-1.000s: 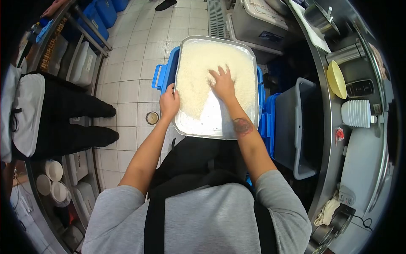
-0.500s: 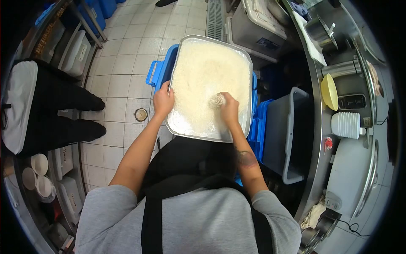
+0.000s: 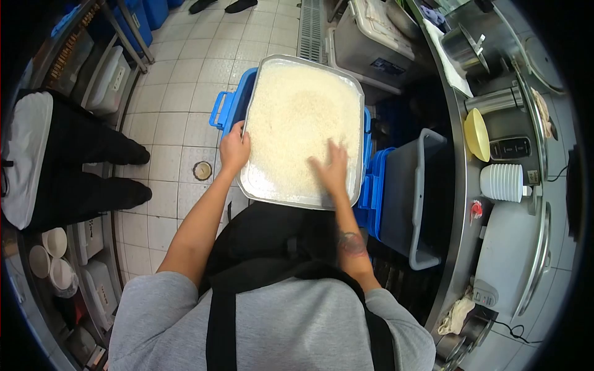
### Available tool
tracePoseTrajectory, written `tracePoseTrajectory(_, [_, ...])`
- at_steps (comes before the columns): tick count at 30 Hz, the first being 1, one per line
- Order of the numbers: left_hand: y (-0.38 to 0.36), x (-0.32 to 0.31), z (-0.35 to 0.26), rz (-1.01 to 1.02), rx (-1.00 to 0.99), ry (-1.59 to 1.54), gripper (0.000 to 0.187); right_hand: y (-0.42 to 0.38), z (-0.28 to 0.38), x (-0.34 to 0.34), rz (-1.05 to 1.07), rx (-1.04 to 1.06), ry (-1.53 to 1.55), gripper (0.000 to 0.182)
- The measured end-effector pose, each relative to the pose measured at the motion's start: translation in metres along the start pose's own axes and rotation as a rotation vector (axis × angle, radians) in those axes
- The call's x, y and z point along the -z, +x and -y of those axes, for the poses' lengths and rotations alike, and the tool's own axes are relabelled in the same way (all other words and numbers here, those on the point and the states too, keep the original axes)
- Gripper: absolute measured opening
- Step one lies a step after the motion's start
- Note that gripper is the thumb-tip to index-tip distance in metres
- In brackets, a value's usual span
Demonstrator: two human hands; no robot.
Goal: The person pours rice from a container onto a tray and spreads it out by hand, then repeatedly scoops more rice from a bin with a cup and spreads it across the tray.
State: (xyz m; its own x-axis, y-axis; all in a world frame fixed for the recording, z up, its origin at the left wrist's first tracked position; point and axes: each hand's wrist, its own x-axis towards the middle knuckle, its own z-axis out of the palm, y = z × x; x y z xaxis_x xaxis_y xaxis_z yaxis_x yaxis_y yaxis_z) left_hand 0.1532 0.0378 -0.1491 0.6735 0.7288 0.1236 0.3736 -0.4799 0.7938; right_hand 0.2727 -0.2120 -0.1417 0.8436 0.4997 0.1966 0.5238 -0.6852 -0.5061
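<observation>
A large metal tray (image 3: pixel 258 189) full of pale, loose breadcrumb-like grains (image 3: pixel 297 117) lies in front of me, over a blue bin (image 3: pixel 230 108). My left hand (image 3: pixel 235 149) is closed on the tray's left rim, its thumb on top and the other fingers mostly hidden. Over the right part of the grains is my right hand (image 3: pixel 334 170), fingers spread and slightly blurred, with nothing held in them. Bare metal shows through the thinner layer at the near edge.
To the right stands a grey bin (image 3: pixel 421 198) below a steel counter with a yellow bowl (image 3: pixel 477 135), stacked white bowls (image 3: pixel 501 182) and a steel pot (image 3: pixel 465 52). Another person's dark-trousered legs (image 3: pixel 99 139) are at the left. A lidded container (image 3: pixel 377 46) sits at the upper right.
My right hand has gone from a closed, grain-filled grasp to spread fingers. My left hand stays on the rim. A second dark shoe now shows at the top.
</observation>
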Motion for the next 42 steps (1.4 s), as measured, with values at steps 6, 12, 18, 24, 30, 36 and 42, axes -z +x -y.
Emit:
tracePoseTrajectory(6, [-0.001,0.001,-0.001,-0.002,0.007,-0.007,0.030,-0.032,0.071,-0.007,0.178,0.357,-0.018,0.069])
tracePoseTrajectory(12, [0.000,0.002,-0.002,-0.005,0.010,-0.006,0.029,0.010,0.051,-0.016,0.295,0.554,-0.025,0.044])
tracePoseTrajectory(18, [0.000,0.002,-0.002,-0.002,0.025,-0.002,0.029,0.045,0.035,-0.024,-0.144,0.143,-0.005,0.034])
tracePoseTrajectory(24, [0.000,0.003,-0.004,-0.001,0.014,-0.025,0.029,0.026,0.047,-0.004,0.094,0.199,0.192,0.014])
tracePoseTrajectory(30, [-0.001,0.003,-0.004,-0.009,0.011,-0.015,0.029,0.061,0.061,0.036,0.175,-0.273,0.805,0.047])
tracePoseTrajectory(36, [0.000,0.001,-0.001,-0.007,0.014,-0.020,0.028,0.078,0.078,0.032,0.138,-0.181,0.974,0.048])
tracePoseTrajectory(42, [0.001,-0.001,-0.001,-0.029,-0.004,-0.029,0.027,0.037,0.133,-0.032,0.069,0.244,-0.111,0.040])
